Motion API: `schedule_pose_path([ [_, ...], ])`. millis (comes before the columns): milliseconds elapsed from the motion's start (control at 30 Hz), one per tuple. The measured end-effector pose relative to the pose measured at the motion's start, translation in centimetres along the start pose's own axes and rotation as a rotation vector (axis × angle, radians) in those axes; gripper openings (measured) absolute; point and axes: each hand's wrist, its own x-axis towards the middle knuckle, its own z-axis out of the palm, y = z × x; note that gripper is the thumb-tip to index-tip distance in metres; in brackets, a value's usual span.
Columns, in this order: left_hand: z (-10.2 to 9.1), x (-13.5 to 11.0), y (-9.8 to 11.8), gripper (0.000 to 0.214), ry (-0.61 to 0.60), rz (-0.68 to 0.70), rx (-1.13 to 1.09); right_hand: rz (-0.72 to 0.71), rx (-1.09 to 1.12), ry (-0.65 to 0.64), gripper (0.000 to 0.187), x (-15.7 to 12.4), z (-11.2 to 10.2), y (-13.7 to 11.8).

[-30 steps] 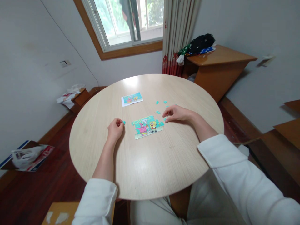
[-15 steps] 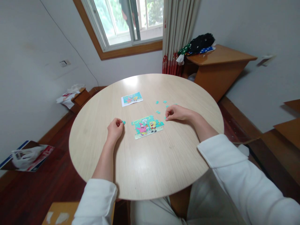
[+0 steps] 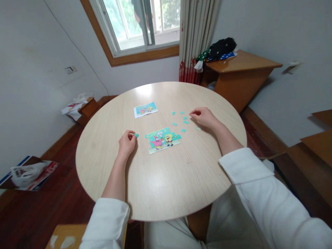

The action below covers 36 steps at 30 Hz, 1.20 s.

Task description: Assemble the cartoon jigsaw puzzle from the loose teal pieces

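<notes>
A partly assembled cartoon jigsaw puzzle lies in the middle of the round wooden table. My left hand rests on the table to its left, pinching one teal puzzle piece. My right hand is farther back on the right, fingers curled in a pinch beside several loose teal pieces; what they hold, if anything, is hidden. A printed reference picture lies beyond the puzzle.
A wooden cabinet with dark and dotted cloth on top stands at the back right by a curtain. On the floor at the left are a box with paper and a plastic bag on a board.
My right hand has moved from the puzzle's right edge back and to the right, to the loose pieces. A piece it was over now lies bare. My left hand stayed put.
</notes>
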Motion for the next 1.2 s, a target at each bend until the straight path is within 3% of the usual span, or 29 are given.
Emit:
schedule_pose_path([
  [133, 0.0, 0.0, 0.0, 0.017, -0.004, -0.001, 0.008, 0.052, 0.117, -0.277, 0.026, -1.2, -2.0, 0.6],
  [267, -0.1, 0.0, 0.1, 0.017, -0.008, -0.002, 0.008, 0.137, 0.244, -0.288, 0.032, -2.3, -3.7, 1.5],
  [333, 0.0, 0.1, 0.1, 0.017, -0.008, -0.005, 0.009, 0.151, 0.193, -0.247, 0.033, -2.2, -3.9, 2.1],
  [467, 0.1, 0.1, 0.0, 0.016, -0.008, -0.017, -0.001, 0.142, 0.073, -0.008, 0.032, -1.3, -3.3, 3.0],
  [567, 0.1, 0.2, -0.1, 0.015, -0.010, -0.016, -0.014, 0.125, 0.023, 0.042, 0.031, -1.0, -2.9, 3.1],
  [833, 0.1, 0.1, -0.2, 0.016, -0.008, -0.002, -0.009, 0.033, 0.083, -0.381, 0.049, -1.9, -3.9, 2.5],
  [1200, 0.2, 0.1, -0.4, 0.016, -0.003, 0.003, -0.005, 0.028, -0.008, -0.487, 0.053, -1.6, -4.2, 2.2],
])
